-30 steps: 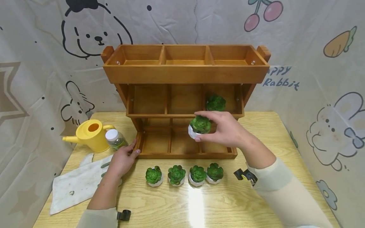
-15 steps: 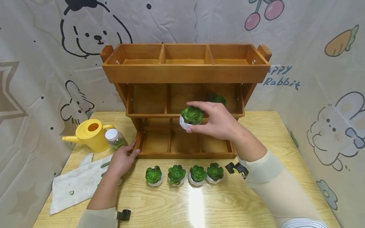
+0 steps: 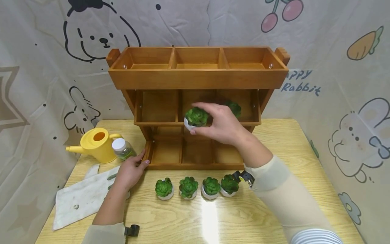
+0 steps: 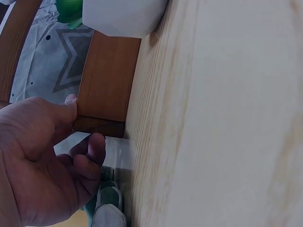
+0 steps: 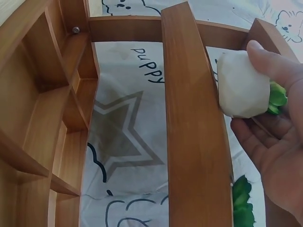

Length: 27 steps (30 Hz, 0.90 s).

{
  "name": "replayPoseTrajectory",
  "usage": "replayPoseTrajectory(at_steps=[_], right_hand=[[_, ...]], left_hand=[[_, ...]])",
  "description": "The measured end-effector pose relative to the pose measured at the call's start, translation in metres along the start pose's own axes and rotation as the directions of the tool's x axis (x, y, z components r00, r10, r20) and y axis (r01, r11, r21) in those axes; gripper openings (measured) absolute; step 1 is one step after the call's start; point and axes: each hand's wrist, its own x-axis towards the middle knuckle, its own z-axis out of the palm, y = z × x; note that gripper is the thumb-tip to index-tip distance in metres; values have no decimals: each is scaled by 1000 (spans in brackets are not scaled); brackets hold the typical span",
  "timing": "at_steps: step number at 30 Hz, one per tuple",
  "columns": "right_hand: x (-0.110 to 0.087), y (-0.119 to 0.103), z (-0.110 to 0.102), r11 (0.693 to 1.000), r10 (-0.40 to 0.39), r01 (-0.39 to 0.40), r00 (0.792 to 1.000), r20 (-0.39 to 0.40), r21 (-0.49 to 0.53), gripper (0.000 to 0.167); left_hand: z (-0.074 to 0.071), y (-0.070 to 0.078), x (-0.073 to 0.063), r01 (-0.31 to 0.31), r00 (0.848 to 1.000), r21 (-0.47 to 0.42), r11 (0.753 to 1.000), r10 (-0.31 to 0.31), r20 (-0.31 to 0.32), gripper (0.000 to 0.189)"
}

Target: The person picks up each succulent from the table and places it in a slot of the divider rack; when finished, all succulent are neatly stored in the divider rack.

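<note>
My right hand (image 3: 223, 123) holds a small green succulent in a white pot (image 3: 196, 117) between thumb and fingers, raised before the middle tier of a brown wooden shelf (image 3: 198, 79). In the right wrist view, the white pot (image 5: 244, 85) overlaps the tier's front board, with its leaves partly hidden by the hand. Another succulent (image 3: 234, 109) stands in the middle tier's right compartment, partly behind my right hand. My left hand (image 3: 131, 171) grips the shelf's lower left corner; the left wrist view has thumb and curled fingers around the wooden end (image 4: 102, 125).
Several potted succulents (image 3: 188, 187) stand in a row before the shelf. On the left are a yellow watering can (image 3: 102, 145), a clear jar with white lid (image 3: 123, 149) and a white cloth with green patches (image 3: 82, 198). A printed curtain (image 3: 332, 84) surrounds the table.
My right hand has carried the potted succulent up and to the left, from in front of the bottom tier to the middle tier. The left hand stays at the shelf's corner.
</note>
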Motion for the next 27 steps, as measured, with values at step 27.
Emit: replayPoseTrajectory(at_steps=[27], right_hand=[[30,-7,23,982,178,-179,984,-24,-67,77]], left_hand=[[-2,-1,1,24,999,-6,1000,-24,24,61]])
